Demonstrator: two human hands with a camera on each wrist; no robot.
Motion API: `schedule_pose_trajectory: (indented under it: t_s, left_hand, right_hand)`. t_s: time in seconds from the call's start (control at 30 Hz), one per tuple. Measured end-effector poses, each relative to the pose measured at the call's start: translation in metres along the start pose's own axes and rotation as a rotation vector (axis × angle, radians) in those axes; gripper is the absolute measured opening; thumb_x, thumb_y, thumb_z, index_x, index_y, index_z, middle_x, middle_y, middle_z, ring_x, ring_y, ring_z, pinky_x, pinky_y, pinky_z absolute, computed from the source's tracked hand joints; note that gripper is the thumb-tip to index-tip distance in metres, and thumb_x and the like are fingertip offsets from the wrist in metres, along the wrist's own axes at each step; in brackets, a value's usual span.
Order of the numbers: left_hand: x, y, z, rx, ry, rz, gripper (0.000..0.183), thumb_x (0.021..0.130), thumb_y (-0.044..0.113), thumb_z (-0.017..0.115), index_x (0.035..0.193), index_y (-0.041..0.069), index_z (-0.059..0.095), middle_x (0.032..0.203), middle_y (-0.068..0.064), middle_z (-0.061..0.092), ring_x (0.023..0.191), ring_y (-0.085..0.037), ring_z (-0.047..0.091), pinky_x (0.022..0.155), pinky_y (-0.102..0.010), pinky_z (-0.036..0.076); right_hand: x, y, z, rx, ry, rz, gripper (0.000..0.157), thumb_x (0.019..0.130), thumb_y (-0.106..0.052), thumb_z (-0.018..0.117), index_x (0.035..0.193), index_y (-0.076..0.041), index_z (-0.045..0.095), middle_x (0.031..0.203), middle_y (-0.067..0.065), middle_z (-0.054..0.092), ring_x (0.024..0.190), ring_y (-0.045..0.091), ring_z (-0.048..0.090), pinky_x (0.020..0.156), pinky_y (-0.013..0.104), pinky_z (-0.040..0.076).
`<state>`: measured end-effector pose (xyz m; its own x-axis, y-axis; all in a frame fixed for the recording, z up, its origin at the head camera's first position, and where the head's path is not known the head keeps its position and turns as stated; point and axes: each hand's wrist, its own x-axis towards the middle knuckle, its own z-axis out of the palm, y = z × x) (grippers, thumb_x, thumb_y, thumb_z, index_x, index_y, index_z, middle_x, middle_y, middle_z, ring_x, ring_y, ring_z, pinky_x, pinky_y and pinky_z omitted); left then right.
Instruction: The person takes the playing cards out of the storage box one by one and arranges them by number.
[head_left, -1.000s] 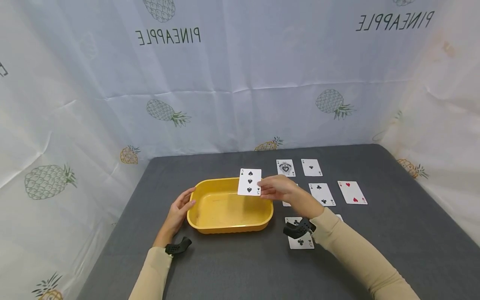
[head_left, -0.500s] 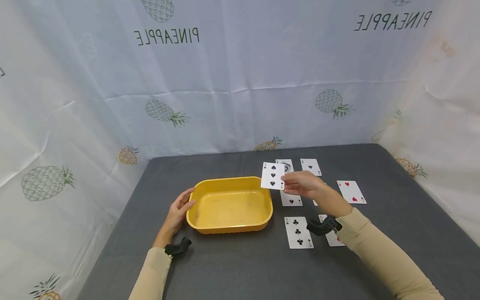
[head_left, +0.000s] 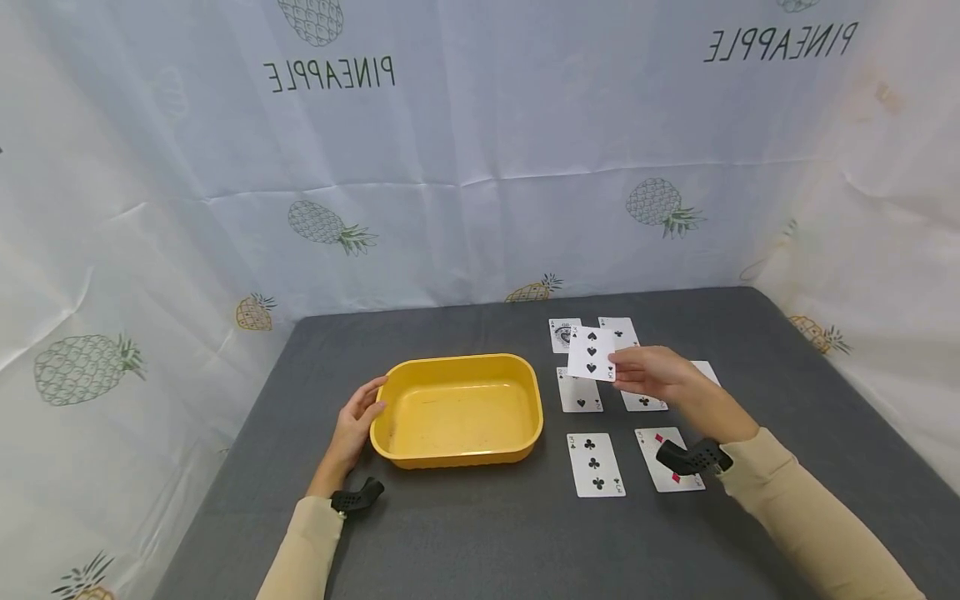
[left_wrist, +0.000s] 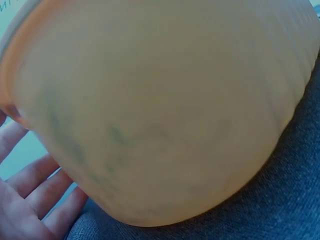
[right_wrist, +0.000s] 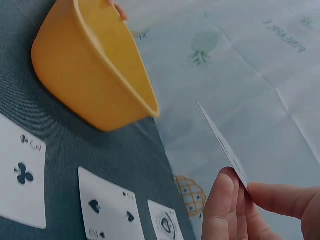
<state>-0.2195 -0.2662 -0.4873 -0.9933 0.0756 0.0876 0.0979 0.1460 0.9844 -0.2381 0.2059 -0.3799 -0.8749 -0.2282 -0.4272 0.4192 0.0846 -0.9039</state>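
Observation:
In the head view my right hand (head_left: 652,371) pinches a three of spades playing card (head_left: 589,354) by its right edge, above the laid-out cards. The right wrist view has that card almost edge-on, between thumb and fingers. My left hand (head_left: 356,425) holds the left rim of a yellow plastic tub (head_left: 457,458), fingertips at its edge. Below the held card lie an ace of spades (head_left: 557,340) and a two of spades (head_left: 580,402), both partly covered. An ace of clubs (head_left: 624,326) and a two of clubs (head_left: 645,404) are partly hidden too.
Nearer me on the dark table (head_left: 465,542) lie a three of clubs (head_left: 596,465) and a three of diamonds (head_left: 660,483). Another card (head_left: 707,369) shows only a corner behind my right hand. Pineapple-printed cloth (head_left: 465,233) hangs around the table.
My right hand has carried the three of spades rightward, from above the tub to over the cards. The three of diamonds has come into view. My left hand stays at the tub.

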Motion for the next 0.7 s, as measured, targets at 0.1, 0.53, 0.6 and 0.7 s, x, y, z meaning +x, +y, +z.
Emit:
schedule_pose_trajectory:
  t_s: [0.1, 0.53, 0.6, 0.7]
  left_hand:
    - [0.001, -0.001, 0.000, 0.010, 0.020, -0.003, 0.047, 0.101, 0.018, 0.049, 0.144, 0.004, 0.039, 0.147, -0.026, 0.041, 0.107, 0.014, 0.055, 0.086, -0.008, 0.047]
    - [0.004, 0.000, 0.003, 0.000, 0.109, -0.038, 0.044, 0.101, 0.021, 0.048, 0.142, 0.007, 0.042, 0.148, -0.019, 0.042, 0.108, 0.015, 0.052, 0.087, -0.005, 0.045]
    - [0.005, 0.000, 0.002, -0.008, 0.125, -0.047, 0.043, 0.101, 0.021, 0.047, 0.142, 0.008, 0.042, 0.149, -0.017, 0.042, 0.109, 0.017, 0.051, 0.088, -0.004, 0.044]
    - [0.005, 0.001, 0.002, -0.017, 0.144, -0.057, 0.043, 0.102, 0.021, 0.047, 0.143, 0.008, 0.042, 0.150, -0.014, 0.041, 0.110, 0.019, 0.049, 0.089, -0.002, 0.043]
  right_hand:
    - [-0.002, 0.004, -0.009, 0.015, 0.004, 0.014, 0.004, 0.096, -0.016, 0.057, 0.093, -0.017, 0.060, 0.088, -0.006, 0.058, 0.078, 0.004, 0.060, 0.076, 0.018, 0.055]
    - [-0.011, 0.026, -0.043, -0.033, -0.041, 0.037, 0.017, 0.096, -0.016, 0.055, 0.082, -0.022, 0.064, 0.080, -0.009, 0.064, 0.073, 0.003, 0.063, 0.072, 0.018, 0.056]
    - [-0.013, 0.029, -0.050, -0.064, -0.052, 0.039, 0.017, 0.096, -0.017, 0.056, 0.083, -0.023, 0.065, 0.079, -0.010, 0.066, 0.073, 0.003, 0.063, 0.072, 0.018, 0.056]
    - [-0.017, 0.035, -0.062, -0.080, -0.063, 0.050, 0.016, 0.095, -0.017, 0.057, 0.082, -0.023, 0.065, 0.078, -0.011, 0.066, 0.071, 0.002, 0.063, 0.072, 0.019, 0.056]
